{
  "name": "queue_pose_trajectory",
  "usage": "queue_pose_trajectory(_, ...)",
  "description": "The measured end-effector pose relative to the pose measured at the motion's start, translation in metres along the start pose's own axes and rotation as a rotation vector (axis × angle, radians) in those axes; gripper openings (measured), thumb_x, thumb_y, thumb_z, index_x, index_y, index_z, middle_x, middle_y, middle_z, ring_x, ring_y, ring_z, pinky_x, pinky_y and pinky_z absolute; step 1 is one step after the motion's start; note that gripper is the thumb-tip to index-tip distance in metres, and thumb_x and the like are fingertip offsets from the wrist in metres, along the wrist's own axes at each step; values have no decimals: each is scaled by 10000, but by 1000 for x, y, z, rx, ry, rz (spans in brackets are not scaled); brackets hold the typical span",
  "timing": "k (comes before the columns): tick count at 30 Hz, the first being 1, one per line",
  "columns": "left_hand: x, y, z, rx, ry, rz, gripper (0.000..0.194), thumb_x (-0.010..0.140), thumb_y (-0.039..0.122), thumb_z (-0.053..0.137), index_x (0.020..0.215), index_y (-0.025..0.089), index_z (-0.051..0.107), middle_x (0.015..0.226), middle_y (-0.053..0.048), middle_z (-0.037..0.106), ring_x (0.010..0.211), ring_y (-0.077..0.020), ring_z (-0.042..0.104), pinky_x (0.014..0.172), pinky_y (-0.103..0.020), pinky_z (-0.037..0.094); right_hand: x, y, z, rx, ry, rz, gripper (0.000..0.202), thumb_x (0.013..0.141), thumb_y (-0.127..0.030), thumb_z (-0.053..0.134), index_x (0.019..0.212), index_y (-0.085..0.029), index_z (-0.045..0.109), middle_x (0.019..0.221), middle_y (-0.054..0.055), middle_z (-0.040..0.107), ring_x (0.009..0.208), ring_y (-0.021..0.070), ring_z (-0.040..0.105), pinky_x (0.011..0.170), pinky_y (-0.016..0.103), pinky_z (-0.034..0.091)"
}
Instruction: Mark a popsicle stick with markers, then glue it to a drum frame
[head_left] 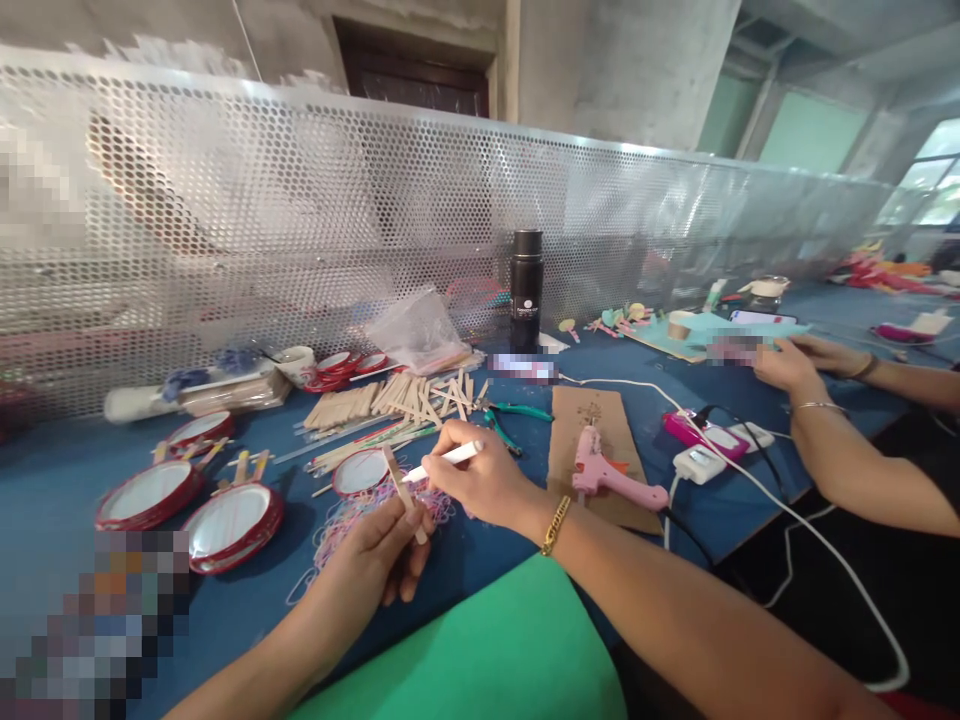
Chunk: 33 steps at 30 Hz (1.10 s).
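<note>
Between its thumb and fingers, my left hand (390, 545) grips a wooden craft stick (397, 478) that points up and away from me. My right hand (484, 475) is closed round a white marker pen (454, 456), whose tip is at the stick; whether it touches I cannot tell. Under and behind both hands lies a tangle of pastel cords (341, 530). A round red-rimmed disc (361, 470) with a pale face is just behind the stick. More loose craft sticks (390, 400) are heaped beyond my hands.
Red-rimmed discs (234, 525) with sticks lie on the left. Teal-handled pliers (517, 412) are behind my right hand. A pink glue gun (611, 475) rests on cardboard (562, 430). A black bottle (527, 290) stands at the perforated screen (450, 200). White cables and another person's hands (787, 365) are right.
</note>
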<state>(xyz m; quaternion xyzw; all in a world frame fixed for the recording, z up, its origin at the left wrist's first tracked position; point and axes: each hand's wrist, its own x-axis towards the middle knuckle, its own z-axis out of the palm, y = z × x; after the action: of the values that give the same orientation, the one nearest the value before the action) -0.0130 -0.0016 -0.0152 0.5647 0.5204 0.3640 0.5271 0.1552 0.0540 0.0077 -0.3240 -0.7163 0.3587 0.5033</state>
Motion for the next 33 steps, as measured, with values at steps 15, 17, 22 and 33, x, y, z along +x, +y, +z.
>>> queue_pose_trajectory(15, 1, 1, 0, -9, -30, -11, 484, 800, 681, 607, 811, 199, 573, 524, 60, 560, 358, -76, 468, 345, -177, 263, 0, 2, 1, 18, -38, 27, 181, 822, -260, 609, 677, -209, 514, 602, -57, 532, 536, 95, 453, 538, 214, 359)
queue_pose_trajectory(17, 1, -2, -1, -13, -33, -9, 466, 814, 665, 607, 819, 200, 573, 529, 60, 566, 361, -76, 475, 346, -176, 265, 0, 2, 1, 21, -35, 26, 181, 820, -256, 611, 675, -208, 513, 598, -58, 524, 538, 95, 448, 537, 216, 357)
queue_pose_trajectory(22, 0, -5, -2, -30, -34, -12, 481, 794, 676, 624, 807, 198, 568, 521, 65, 567, 354, -75, 476, 339, -175, 262, 0, 4, 1, 44, -35, 5, 182, 819, -260, 612, 675, -206, 514, 601, -58, 514, 558, 98, 450, 530, 217, 347)
queue_pose_trajectory(33, 2, -2, -3, -45, -46, -13, 512, 757, 692, 652, 798, 186, 586, 521, 57, 576, 361, -76, 482, 344, -179, 259, 0, 5, 2, 30, -29, -3, 180, 811, -260, 619, 674, -201, 518, 611, -60, 502, 576, 100, 458, 546, 225, 344)
